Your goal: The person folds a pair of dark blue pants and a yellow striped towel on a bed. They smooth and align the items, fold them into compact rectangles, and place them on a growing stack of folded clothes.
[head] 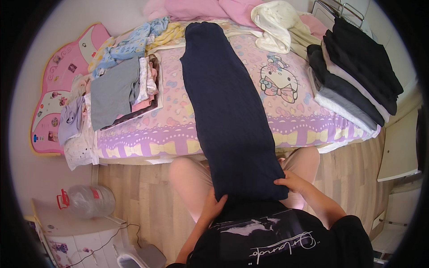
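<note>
A pair of dark navy trousers [231, 100] lies lengthwise across the bed, waistband at the far side, legs laid together. Its near end hangs past the bed's edge over my lap. My left hand [214, 202] grips the near left corner of the cloth, thumb on top. At the right edge, a little above the hem, my right hand [291, 181] pinches the fabric between thumb and fingers. Beneath the trousers is a pink and purple Hello Kitty bedsheet [174, 134].
Left on the bed is a stack of folded clothes [115, 92] topped in grey; right, a taller stack of dark folded clothes [362, 67]. Rumpled blue cloth [134, 43] and a cream garment [278, 26] lie behind. A large plastic water bottle [90, 201] rests on a low cabinet.
</note>
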### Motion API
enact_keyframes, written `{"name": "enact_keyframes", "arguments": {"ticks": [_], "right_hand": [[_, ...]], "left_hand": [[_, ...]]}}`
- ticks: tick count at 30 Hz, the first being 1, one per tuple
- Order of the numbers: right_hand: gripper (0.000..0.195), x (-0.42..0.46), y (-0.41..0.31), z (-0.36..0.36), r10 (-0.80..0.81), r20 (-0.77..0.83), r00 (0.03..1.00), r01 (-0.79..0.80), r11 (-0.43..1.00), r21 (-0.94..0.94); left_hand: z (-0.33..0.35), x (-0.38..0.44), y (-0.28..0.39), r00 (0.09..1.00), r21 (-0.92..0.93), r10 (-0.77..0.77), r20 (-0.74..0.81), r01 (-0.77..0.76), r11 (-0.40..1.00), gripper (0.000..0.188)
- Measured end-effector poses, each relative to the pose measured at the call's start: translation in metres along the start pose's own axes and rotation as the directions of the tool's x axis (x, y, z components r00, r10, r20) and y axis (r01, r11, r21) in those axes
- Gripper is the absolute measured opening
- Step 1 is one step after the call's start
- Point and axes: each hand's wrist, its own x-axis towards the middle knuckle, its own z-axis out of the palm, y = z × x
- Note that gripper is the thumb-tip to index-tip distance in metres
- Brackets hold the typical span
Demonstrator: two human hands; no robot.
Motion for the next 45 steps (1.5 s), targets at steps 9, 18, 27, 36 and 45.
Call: {"name": "enact_keyframes", "arguments": {"ticks": [9,18,27,36,45], "right_hand": [[0.032,-0.043,-0.134,0.035,-0.051,0.006,0.999,0.045,0.936,0.35],[0.022,0.045,-0.191,0.006,-0.259,-0.106,0.96,0.279,0.89,0.361],[0.038,0.06,-0.152,-0.002,-0.653,-0.271,0.707,0.433,0.703,-0.564],[0.069,0.15,-0.257,0.052,-0.732,0.367,0.574,0.343,-0.192,-0.92],[0.043,0.152,-0.283,0.069,-0.253,0.463,0.85,0.456,-0.086,-0.886]], "left_hand": [[-0.053,0.041,0.12,0.998,-0.604,0.038,0.055,0.003,0.797,0.053],[-0.095,0.142,0.107,0.976,-0.72,-0.182,-0.116,0.043,0.693,0.054],[-0.045,0.116,0.077,0.964,-0.042,0.158,-0.213,-0.17,0.985,0.046],[-0.043,0.129,0.079,0.897,0.255,0.303,-0.321,-0.226,0.94,0.045],[-0.049,0.122,0.066,0.908,0.124,0.304,-0.288,-0.279,0.952,0.049]]}}
